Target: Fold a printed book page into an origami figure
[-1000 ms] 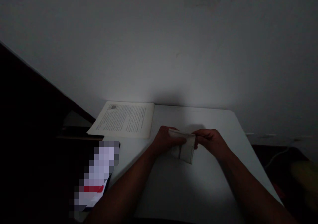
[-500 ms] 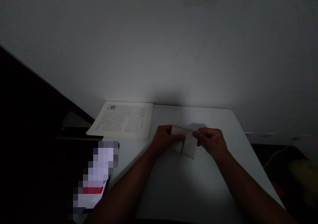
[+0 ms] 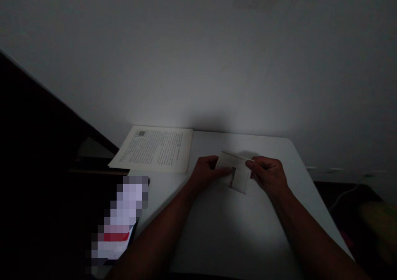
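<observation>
A small folded piece of white paper (image 3: 238, 172) is held just above a white table (image 3: 235, 230), between both hands. My left hand (image 3: 206, 174) pinches its left edge, fingers closed on it. My right hand (image 3: 268, 174) grips the right side near the top edge, fingers curled around it. The scene is dim and the paper's folds are hard to read.
A printed sheet or booklet (image 3: 156, 148) lies at the table's back left corner. A blurred white and red object (image 3: 122, 220) sits on a dark surface at the left. A pale wall stands behind the table. Dark floor with a cable (image 3: 344, 193) lies to the right.
Both hands have carried the folded paper a little farther from me and to the right. The paper has turned in my fingers, so its lower flap looks narrower.
</observation>
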Tool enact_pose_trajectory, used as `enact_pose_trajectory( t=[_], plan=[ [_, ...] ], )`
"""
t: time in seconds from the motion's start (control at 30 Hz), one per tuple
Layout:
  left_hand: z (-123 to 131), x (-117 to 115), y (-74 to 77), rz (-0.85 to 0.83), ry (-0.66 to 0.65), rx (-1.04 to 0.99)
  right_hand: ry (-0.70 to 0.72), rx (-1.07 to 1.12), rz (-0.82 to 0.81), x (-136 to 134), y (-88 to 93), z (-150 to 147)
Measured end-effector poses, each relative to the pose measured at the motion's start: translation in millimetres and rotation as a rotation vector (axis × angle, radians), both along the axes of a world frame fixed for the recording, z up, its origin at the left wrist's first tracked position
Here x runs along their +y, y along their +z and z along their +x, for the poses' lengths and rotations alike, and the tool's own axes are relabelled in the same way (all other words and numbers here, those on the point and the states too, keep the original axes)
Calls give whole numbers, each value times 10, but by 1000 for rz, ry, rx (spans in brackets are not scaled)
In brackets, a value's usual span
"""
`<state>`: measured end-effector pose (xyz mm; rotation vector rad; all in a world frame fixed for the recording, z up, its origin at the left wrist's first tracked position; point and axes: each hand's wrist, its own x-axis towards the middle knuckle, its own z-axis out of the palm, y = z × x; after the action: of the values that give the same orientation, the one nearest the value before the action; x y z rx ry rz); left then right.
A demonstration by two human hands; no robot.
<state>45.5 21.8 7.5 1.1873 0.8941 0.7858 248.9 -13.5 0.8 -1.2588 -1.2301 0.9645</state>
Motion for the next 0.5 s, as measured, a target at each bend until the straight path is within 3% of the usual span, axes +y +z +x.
enact_pose_trajectory(
  t=[0.13, 0.5],
  plan=[
    [30, -26, 14, 10, -22, 62, 34, -36, 1, -10, 47, -26],
    [-83, 66, -16, 96, -76, 146, -142, -22, 56, -45, 81, 54]
  ],
)
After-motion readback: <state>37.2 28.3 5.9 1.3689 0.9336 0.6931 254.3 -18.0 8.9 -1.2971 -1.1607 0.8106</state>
